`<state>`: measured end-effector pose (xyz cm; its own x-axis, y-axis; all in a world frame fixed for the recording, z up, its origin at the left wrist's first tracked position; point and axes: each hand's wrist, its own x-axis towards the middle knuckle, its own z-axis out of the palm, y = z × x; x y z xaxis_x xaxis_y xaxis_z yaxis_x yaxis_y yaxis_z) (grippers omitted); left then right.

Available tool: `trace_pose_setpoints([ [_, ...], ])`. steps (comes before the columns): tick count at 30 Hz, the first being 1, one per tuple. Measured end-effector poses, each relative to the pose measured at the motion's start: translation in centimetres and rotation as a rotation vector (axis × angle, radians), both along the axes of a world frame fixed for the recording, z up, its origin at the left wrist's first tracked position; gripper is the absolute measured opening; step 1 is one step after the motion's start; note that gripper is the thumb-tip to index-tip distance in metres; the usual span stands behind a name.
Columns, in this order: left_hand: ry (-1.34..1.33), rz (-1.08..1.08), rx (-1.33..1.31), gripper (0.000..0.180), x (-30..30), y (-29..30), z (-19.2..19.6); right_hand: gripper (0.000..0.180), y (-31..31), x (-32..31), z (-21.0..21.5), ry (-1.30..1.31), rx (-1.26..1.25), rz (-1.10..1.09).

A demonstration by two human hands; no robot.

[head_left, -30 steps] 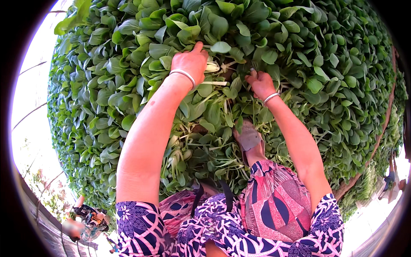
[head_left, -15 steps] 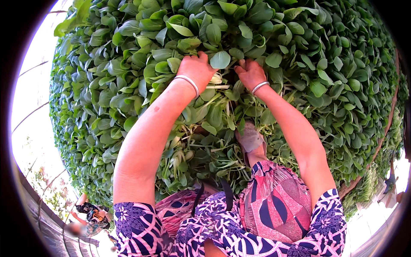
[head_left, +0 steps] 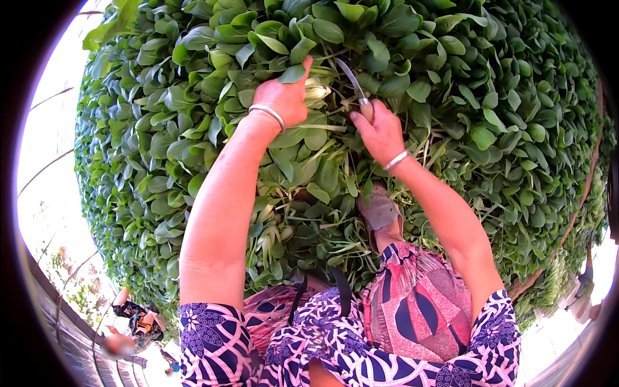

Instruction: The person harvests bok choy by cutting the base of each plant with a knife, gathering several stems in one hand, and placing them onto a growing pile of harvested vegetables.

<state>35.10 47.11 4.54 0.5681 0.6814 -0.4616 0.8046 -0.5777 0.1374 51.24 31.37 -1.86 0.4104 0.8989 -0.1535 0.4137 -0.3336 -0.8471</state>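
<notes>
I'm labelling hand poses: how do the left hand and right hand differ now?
The right hand grips a curved knife; the left hand, among green leaves, shows no tool. The left hand stretches a finger forward, while the right hand curls around the handle. Both wear a silvery bangle.

Wears a short-sleeved top (head_left: 290,348) in navy and purple, crossed by pale pink bands, with flower shapes and small rings between them. Ends above the elbow at the left sleeve (head_left: 216,342) and right sleeve (head_left: 489,342) alike. Bears a plain silver-toned bangle (head_left: 269,115) at the wrist of the left hand (head_left: 282,98), and a similar bangle (head_left: 396,160) by the right hand (head_left: 383,134). Includes pink-red trousers (head_left: 445,297), patterned with patches and dark pointed ovals, gathered at the ankle. Adds two dark straps (head_left: 343,293) in front, and a grey-brown shoe (head_left: 379,211), possibly a slip-on.
</notes>
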Motion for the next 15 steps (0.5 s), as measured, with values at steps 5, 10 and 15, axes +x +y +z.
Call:
trace_pose_setpoints([
  [5, -0.053, 0.043, -0.001, 0.087, -0.9, 0.2, -1.0, 0.037, 3.2, 0.1, -2.6, 0.409, -0.435, -0.117],
  [10, -0.089, 0.068, -0.015, 0.086, -1.5, 0.0, -1.1, 0.040, 3.2, -0.2, -3.7, 0.476, -0.451, -0.126],
  [15, -0.019, 0.081, -0.070, 0.084, -0.9, -0.2, 0.2, 0.041, 3.3, 0.0, -4.0, 0.494, -0.475, -0.114],
])
